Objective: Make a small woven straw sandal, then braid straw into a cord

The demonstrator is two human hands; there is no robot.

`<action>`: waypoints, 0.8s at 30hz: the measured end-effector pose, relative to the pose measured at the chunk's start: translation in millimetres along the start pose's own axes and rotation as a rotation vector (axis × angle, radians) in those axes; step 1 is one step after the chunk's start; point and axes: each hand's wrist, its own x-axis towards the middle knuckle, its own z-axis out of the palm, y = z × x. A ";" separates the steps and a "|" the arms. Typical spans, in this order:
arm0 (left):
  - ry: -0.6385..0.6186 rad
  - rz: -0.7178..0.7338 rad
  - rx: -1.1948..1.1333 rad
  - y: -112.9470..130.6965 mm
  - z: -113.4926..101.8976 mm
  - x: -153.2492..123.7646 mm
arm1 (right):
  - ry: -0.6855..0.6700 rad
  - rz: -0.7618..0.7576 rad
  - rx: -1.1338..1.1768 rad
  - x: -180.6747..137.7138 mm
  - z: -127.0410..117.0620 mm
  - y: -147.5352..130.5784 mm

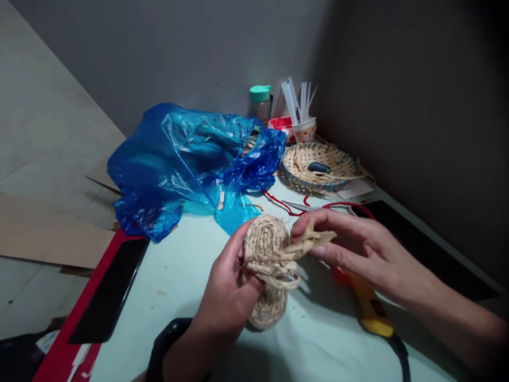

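My left hand (pixel 228 289) is wrapped around a small braided straw slipper (pixel 267 236), with the thumb pressed on the bands that cross its middle. The slipper has a long sole of coiled straw braid and stands upright above the table. From its right side a straw braid (pixel 300 246) sticks out, its loose ends pointing right. My right hand (pixel 350 246) pinches this braid between thumb and fingers. Just beyond the right hand lie scissors (pixel 304 207) with red handles. Below that hand rests a yellow hot glue gun (pixel 374 310), partly hidden by it.
A blue plastic bag (pixel 178 154) covers the table's back left. Behind on the right are a woven basket (pixel 292 178) with straw and a dark thread spool (pixel 319 168), a cup (pixel 305 130) of glue sticks and a green-lidded jar (pixel 260 95). A phone (pixel 109 292) lies at the left edge.
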 end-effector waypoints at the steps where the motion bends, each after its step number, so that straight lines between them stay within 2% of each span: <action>1: 0.036 0.033 0.078 -0.5 0.7 -0.8 | 0.006 -0.001 0.001 -1.0 -1.2 -0.4; 4: 0.064 0.111 0.318 -1.3 0.9 -3.5 | -0.014 0.025 0.031 -4.6 -4.9 -4.7; 7: 0.020 0.196 0.438 -3.3 -2.1 -4.2 | -0.127 0.098 0.023 -7.4 -6.3 -14.1; 10: -0.034 0.256 0.488 -6.1 -5.7 -3.0 | -0.260 0.158 -0.119 -8.1 -5.9 -22.9; 13: 0.017 0.272 0.520 -7.8 -6.0 -2.0 | -0.351 0.086 -0.260 -7.5 -6.6 -27.0; 16: 0.095 0.295 0.514 -8.8 -3.3 -2.2 | -0.375 0.064 -0.288 -6.6 -7.5 -28.7; 19: 0.119 0.300 0.527 -9.7 -0.4 -3.1 | -0.371 0.119 -0.282 -6.3 -5.7 -29.3; 24: 0.134 0.267 0.559 -9.4 2.3 -3.6 | -0.457 0.175 -0.293 -8.2 -2.4 -25.3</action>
